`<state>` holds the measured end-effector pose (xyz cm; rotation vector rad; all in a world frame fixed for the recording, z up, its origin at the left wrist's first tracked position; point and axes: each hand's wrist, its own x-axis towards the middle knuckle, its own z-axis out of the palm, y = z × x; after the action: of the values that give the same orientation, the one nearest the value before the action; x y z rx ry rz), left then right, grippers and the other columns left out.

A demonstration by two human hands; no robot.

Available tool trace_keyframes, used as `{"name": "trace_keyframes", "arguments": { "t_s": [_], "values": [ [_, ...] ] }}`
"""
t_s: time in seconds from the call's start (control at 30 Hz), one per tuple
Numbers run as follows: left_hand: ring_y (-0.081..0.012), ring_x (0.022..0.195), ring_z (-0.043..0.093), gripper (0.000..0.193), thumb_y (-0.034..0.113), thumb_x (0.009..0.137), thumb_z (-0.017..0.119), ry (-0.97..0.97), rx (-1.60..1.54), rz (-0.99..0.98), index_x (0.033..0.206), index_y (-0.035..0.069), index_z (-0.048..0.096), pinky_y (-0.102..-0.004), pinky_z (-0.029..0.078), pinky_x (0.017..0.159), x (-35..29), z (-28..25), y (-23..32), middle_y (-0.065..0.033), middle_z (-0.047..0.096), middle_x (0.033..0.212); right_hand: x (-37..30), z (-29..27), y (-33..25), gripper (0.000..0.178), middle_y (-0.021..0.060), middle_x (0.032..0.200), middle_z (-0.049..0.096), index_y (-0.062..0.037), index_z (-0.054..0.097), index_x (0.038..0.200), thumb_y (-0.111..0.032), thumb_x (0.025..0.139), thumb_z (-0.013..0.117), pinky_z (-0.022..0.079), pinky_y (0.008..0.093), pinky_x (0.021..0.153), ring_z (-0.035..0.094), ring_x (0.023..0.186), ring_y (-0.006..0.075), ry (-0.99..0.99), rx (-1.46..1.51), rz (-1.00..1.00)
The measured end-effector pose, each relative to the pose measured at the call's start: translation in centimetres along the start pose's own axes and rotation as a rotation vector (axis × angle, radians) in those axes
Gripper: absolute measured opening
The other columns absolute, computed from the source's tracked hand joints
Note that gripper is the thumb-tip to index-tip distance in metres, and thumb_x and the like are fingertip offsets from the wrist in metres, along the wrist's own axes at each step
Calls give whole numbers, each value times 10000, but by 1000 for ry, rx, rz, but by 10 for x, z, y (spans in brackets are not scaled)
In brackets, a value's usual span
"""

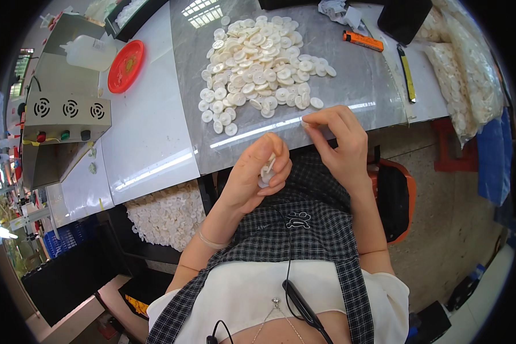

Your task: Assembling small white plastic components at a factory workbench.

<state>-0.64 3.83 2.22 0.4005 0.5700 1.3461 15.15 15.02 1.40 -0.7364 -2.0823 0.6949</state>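
Note:
A heap of small round white plastic discs (257, 60), several with a raised centre, is spread over the grey table top (350, 86) in front of me. My left hand (249, 175) is curled shut around a few white plastic pieces (267, 171) just off the table's near edge. Fingers cover most of them, so their full shape is hidden. To its right, my right hand (343, 143) pinches a small whitish piece (305, 122) between thumb and forefinger, close to the near edge and apart from the heap. That piece is too small to name.
At left stand a grey metal machine (69, 112) with buttons, a white squeeze bottle (89, 53) and a red plate (126, 66). An orange marker (363, 40), a yellow cutter knife (406, 74) and bags of white parts (458, 86) lie right. A bin of white parts (165, 217) sits below the table.

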Motion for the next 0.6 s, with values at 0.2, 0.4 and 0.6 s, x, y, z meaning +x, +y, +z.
{"name": "trace_keyframes", "arguments": {
  "t_s": [0.2, 0.4, 0.6],
  "values": [
    [-32, 554, 351, 237, 248, 992, 525, 169, 176, 60, 1138, 65, 490, -134, 255, 388, -2, 9, -1, 17, 424, 766, -4, 6, -14, 361, 66, 903, 612, -46, 618, 1054, 58, 724, 718, 498, 273, 694, 620, 798, 174, 26, 250, 23],
    [11, 547, 388, 321, 127, 935, 624, 229, 341, 10, 1230, 46, 526, -147, 268, 423, -3, 13, 0, 56, 511, 778, -8, 6, -29, 496, 94, 986, 629, -63, 550, 1131, 94, 695, 725, 509, 294, 771, 613, 879, 207, -18, 394, -170],
    [21, 552, 391, 301, 142, 905, 670, 169, 349, 100, 1174, 36, 587, -137, 267, 451, -9, 1, 2, 69, 560, 787, 7, -11, -27, 370, 109, 1048, 633, -58, 616, 1035, 81, 696, 668, 490, 327, 850, 611, 982, 246, -41, 319, -119]
  ]
}}
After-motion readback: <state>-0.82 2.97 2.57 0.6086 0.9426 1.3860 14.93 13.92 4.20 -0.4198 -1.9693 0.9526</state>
